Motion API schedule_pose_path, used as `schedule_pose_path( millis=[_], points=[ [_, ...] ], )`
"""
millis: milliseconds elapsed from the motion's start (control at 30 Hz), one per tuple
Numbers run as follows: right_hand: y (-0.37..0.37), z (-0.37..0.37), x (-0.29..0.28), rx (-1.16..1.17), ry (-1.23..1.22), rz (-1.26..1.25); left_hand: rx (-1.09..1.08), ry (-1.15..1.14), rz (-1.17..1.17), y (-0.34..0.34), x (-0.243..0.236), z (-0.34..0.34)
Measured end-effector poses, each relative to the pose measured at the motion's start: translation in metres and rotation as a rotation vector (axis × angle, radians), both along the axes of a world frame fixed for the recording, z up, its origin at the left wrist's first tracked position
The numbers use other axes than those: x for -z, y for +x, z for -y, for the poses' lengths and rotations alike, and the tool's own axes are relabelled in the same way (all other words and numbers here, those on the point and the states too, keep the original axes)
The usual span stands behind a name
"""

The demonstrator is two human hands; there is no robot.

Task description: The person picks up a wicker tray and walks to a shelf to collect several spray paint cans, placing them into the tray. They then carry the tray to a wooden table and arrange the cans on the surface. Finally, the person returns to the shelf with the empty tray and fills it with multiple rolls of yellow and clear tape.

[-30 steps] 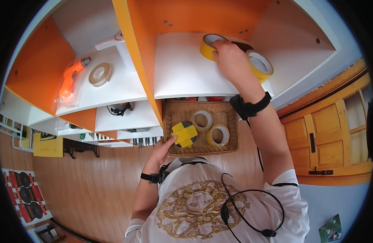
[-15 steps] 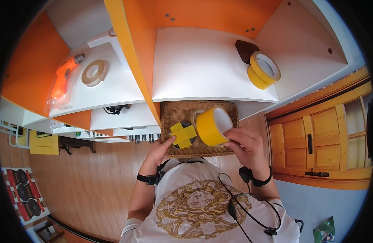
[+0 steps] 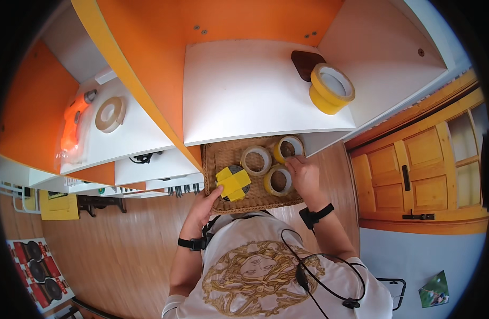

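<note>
A rectangular wicker basket (image 3: 210, 154) sits before me, just under the shelf edge. My left hand (image 3: 204, 206) grips its near left side, the thumb by a dark roll (image 3: 248, 188) crossed with yellow strips (image 3: 232, 183). Inside, a pale tape roll (image 3: 256, 160) lies at the middle and a yellow tape roll (image 3: 271, 184) nearer me. Another yellow tape roll (image 3: 279, 151) rests in the far right corner. On its near rim are the closed fingertips of my right hand (image 3: 304, 178); part of the grip is hidden.
Above the basket, a white shelf (image 3: 244, 95) carries stacked yellow tape rolls (image 3: 329, 98) and a dark brown block (image 3: 306, 65). In the left compartment lie an orange tool in clear plastic (image 3: 73, 119) and a tan tape roll (image 3: 110, 114). A wooden door (image 3: 419, 175) stands at right.
My right hand has lowered the yellow tape roll from above the basket into its far right corner. The second yellow roll inside now shows. The shelf has shifted left in view.
</note>
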State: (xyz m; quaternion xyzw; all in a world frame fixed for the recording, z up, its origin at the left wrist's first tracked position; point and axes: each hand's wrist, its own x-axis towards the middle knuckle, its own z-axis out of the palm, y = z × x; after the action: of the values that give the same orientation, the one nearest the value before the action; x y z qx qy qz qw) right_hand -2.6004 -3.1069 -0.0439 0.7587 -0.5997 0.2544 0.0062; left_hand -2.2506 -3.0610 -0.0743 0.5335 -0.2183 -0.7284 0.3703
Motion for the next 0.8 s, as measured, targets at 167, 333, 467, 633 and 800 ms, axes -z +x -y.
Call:
schedule_pose_path(
  millis=[167,333,467,633,800],
  points=[
    [0.001,-0.005,0.003,0.003,0.106,-0.044,-0.013,-0.005,-0.081,0.003,0.012,-0.001],
    [-0.005,-0.007,-0.016,-0.003,0.153,-0.085,-0.004,0.007,-0.095,0.004,0.02,0.002],
    [0.01,-0.008,-0.094,-0.07,0.004,0.079,0.0,0.04,-0.078,0.003,0.016,0.002],
    [0.018,-0.001,-0.195,-0.053,-0.458,0.21,-0.01,-0.016,-0.061,0.004,0.023,-0.001],
    [0.013,0.035,-0.234,0.061,-0.399,0.049,-0.007,-0.014,-0.009,0.006,0.02,-0.003]
  ],
)
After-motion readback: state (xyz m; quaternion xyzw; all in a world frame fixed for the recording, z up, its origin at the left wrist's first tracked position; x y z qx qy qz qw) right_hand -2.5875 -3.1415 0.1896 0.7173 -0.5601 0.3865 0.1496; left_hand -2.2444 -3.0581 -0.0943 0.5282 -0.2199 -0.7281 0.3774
